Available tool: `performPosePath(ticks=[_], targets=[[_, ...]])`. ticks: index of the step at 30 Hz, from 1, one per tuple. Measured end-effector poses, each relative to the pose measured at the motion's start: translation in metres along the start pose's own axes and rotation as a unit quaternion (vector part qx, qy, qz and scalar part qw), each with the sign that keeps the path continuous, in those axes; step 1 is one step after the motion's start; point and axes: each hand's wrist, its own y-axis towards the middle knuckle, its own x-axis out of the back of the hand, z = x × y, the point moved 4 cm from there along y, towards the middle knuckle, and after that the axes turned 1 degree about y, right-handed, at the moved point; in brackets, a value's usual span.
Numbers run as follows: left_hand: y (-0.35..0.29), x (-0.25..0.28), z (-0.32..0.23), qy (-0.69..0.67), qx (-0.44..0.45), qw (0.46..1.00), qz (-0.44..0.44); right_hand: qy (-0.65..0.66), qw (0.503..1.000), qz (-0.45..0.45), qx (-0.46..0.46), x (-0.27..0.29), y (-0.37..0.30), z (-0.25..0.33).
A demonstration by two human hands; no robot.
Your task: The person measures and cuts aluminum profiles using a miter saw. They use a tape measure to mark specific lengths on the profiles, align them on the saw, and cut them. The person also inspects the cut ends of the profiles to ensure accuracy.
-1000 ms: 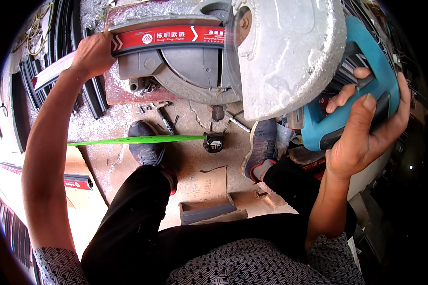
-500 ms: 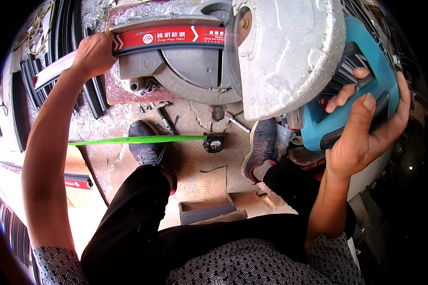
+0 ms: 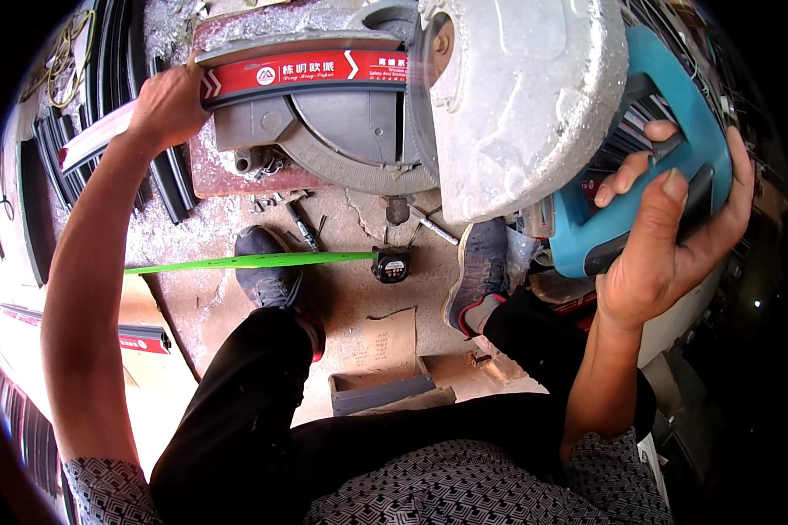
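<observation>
Dusty floor; profile (image 3: 96,140) lengthwise leftward

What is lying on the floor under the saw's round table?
A black tape measure with green tape pulled out, a few loose screws, metal shavings and two shoes. The saw head covers the blade and the cut.

The saw blade is concealed behind the dusty guard (image 3: 525,96). The workpiece under the left hand (image 3: 168,107) is covered by the fingers. The green tape (image 3: 245,261) blurs out leftward.
</observation>
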Motion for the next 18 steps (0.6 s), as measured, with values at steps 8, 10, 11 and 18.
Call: performPosePath(ticks=[8,10,11,18], targets=[[-0.0007,0.0009,-0.0009,-0.009,-0.002,1.000,-0.005,0.006,1.000,0.007,0.007,0.0016,-0.0013,-0.0021],[-0.0010,0.0007,-0.0003,-0.013,-0.003,1.000,-0.008,0.007,1.000,0.005,0.004,0.0013,-0.0014,-0.0014],[-0.0011,0.0003,0.0000,-0.014,-0.004,1.000,-0.010,0.005,1.000,0.003,0.001,0.0014,-0.0017,-0.0008],[-0.0030,0.0037,-0.0028,0.003,-0.001,1.000,-0.007,-0.015,0.999,-0.006,-0.031,0.0013,0.0052,0.0034]])
